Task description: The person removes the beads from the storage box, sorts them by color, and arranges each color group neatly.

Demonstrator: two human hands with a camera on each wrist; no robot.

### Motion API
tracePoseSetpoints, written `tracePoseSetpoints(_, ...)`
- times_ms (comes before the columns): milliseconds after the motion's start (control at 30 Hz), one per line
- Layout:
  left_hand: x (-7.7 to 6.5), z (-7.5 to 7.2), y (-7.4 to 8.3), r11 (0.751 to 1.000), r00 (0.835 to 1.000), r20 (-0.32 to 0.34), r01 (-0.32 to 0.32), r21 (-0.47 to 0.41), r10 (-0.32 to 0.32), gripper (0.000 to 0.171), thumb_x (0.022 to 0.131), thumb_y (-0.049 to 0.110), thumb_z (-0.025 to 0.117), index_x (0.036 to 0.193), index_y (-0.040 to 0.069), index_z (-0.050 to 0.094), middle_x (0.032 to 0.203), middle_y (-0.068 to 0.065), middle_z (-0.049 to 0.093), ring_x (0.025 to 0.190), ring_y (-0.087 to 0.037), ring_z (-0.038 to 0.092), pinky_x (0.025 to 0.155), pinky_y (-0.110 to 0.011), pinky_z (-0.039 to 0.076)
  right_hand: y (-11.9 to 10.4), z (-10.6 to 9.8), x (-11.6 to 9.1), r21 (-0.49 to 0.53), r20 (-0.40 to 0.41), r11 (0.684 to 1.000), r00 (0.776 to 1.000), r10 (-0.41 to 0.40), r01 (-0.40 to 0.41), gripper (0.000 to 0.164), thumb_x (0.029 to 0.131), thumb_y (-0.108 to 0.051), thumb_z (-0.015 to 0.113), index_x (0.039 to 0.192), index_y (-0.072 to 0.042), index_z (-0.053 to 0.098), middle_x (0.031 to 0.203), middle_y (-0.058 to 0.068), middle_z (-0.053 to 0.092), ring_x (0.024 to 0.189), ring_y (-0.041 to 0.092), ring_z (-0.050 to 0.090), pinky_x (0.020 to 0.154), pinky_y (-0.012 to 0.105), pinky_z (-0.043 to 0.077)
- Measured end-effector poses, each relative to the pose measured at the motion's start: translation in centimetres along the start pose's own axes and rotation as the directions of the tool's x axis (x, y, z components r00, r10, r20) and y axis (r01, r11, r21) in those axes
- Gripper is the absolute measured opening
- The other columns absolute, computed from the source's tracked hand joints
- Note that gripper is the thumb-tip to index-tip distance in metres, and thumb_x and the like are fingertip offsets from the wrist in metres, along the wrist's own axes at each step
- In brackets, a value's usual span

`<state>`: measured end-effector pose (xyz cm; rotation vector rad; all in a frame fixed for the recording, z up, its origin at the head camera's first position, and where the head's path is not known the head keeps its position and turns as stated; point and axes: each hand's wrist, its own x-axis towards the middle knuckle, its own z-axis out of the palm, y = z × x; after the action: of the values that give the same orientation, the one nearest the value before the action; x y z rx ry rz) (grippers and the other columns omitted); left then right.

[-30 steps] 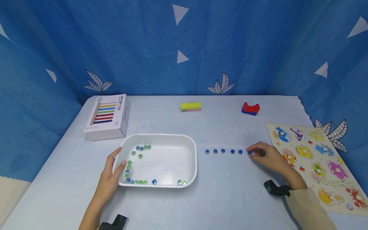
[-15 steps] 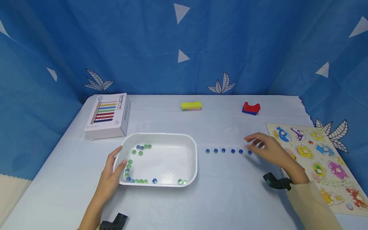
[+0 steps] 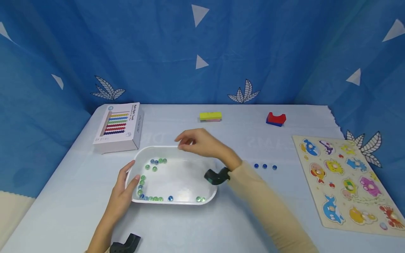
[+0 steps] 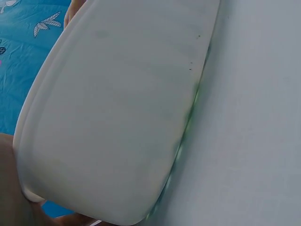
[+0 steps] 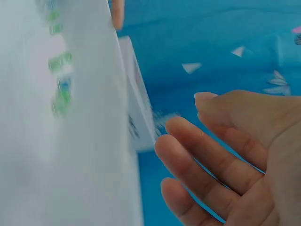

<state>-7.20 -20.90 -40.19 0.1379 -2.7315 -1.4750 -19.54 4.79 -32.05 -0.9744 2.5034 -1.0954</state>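
Note:
A white plastic tray [image 3: 181, 175] stands on the table with several green and blue glass marbles [image 3: 154, 169] inside, mostly along its left and front sides. My left hand [image 3: 118, 193] holds the tray's left end, thumb over the rim. Above the tray's back rim hovers my right hand [image 3: 202, 142], its fingers loosely bent; in the right wrist view nothing shows between those fingers [image 5: 176, 157]. To the right of the tray, a few blue marbles [image 3: 264, 166] lie in a row on the cloth, and my right forearm hides the row's left part.
A boxed bead abacus [image 3: 117, 128] lies at the back left. Yellow and pink blocks [image 3: 210, 116] are stacked at the back, and a red arch block on a blue one [image 3: 276, 119] sits farther right. A sea-animal peg puzzle board [image 3: 348, 182] covers the right side.
My right hand has let go of the rightmost blue marble in the row, lifted, and swept left to above the tray. My left hand stays on the tray's left end.

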Motion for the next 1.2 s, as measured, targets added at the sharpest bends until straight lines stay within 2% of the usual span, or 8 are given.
tracePoseSetpoints(100,0.0,0.1,-0.2,1.000,1.000,-0.005,-0.007,0.003,0.007,0.053,0.096,0.033,0.038,0.143,0.026,0.015,0.146,-0.017,0.027,0.127,-0.040,0.034,0.093,-0.058,0.032,-0.7,3.3,2.9,0.035,0.093,0.999,0.996,0.009,-0.012,0.027,0.086,-0.019,0.060,0.112,-0.012,0.062,0.094,0.001,0.069,0.081,0.006,0.061,0.072,0.015,0.048)
tracePoseSetpoints(233,0.0,0.3,-0.5,1.000,1.000,-0.011,-0.017,0.010,0.017,0.053,0.096,0.035,0.037,0.143,0.027,0.016,0.143,-0.018,0.032,0.121,-0.036,0.042,0.089,-0.054,0.036,-1.3,7.1,5.1,-0.030,0.193,0.989,0.970,0.148,-0.145,0.033,0.085,-0.026,0.061,0.116,-0.014,0.060,0.098,0.001,0.069,0.071,0.005,0.063,0.065,0.015,0.047)
tracePoseSetpoints(367,0.0,0.3,-0.5,1.000,1.000,-0.005,-0.020,0.010,0.020,0.053,0.096,0.036,0.037,0.143,0.027,0.016,0.142,-0.019,0.034,0.119,-0.036,0.043,0.089,-0.054,0.036,-1.3,9.3,6.1,-0.151,0.125,0.957,0.955,0.267,-0.248,0.033,0.084,-0.028,0.062,0.114,-0.017,0.061,0.094,-0.002,0.069,0.065,0.004,0.061,0.064,0.016,0.046)
tracePoseSetpoints(500,-0.1,0.0,-0.5,1.000,1.000,-0.010,-0.012,0.017,0.012,0.052,0.096,0.037,0.037,0.143,0.029,0.015,0.142,-0.018,0.034,0.121,-0.037,0.041,0.090,-0.055,0.035,-1.3,10.6,6.7,-0.233,0.015,0.941,0.967,0.254,-0.244,0.032,0.082,-0.029,0.064,0.111,-0.016,0.064,0.094,-0.004,0.070,0.076,0.005,0.062,0.072,0.016,0.046)
tracePoseSetpoints(633,-0.1,0.0,-0.6,1.000,1.000,-0.008,-0.020,0.001,0.020,0.052,0.096,0.035,0.038,0.143,0.030,0.016,0.142,-0.017,0.033,0.121,-0.035,0.040,0.090,-0.053,0.034,-1.4,11.6,6.6,-0.271,-0.063,0.935,0.973,0.221,-0.230,0.029,0.079,-0.026,0.066,0.107,-0.015,0.066,0.102,-0.004,0.069,0.086,0.006,0.062,0.076,0.015,0.047)
tracePoseSetpoints(833,-0.1,0.1,-0.7,1.000,1.000,-0.005,-0.026,-0.003,0.026,0.053,0.096,0.035,0.038,0.143,0.028,0.016,0.143,-0.017,0.032,0.123,-0.037,0.039,0.091,-0.054,0.034,-1.4,11.8,6.5,-0.243,-0.117,0.926,0.956,0.269,-0.290,0.020,0.075,-0.021,0.068,0.095,-0.018,0.070,0.089,-0.007,0.069,0.069,0.002,0.056,0.061,0.013,0.042)
tracePoseSetpoints(967,-0.1,0.1,-0.6,1.000,1.000,-0.005,-0.025,-0.006,0.025,0.053,0.095,0.035,0.039,0.143,0.028,0.017,0.145,-0.017,0.030,0.127,-0.038,0.035,0.092,-0.056,0.032,-1.5,11.5,6.3,-0.234,-0.104,0.918,0.947,0.305,-0.321,0.012,0.074,-0.022,0.068,0.086,-0.021,0.071,0.081,-0.010,0.068,0.065,0.002,0.054,0.058,0.014,0.040)
tracePoseSetpoints(1200,0.0,0.0,-0.6,1.000,1.000,-0.012,-0.027,-0.002,0.027,0.053,0.095,0.034,0.040,0.143,0.028,0.018,0.145,-0.017,0.029,0.127,-0.038,0.034,0.093,-0.056,0.032,-1.3,10.8,6.5,-0.210,-0.051,0.927,0.950,0.308,-0.312,0.014,0.076,-0.029,0.069,0.089,-0.025,0.070,0.076,-0.013,0.066,0.062,0.002,0.053,0.055,0.016,0.038)
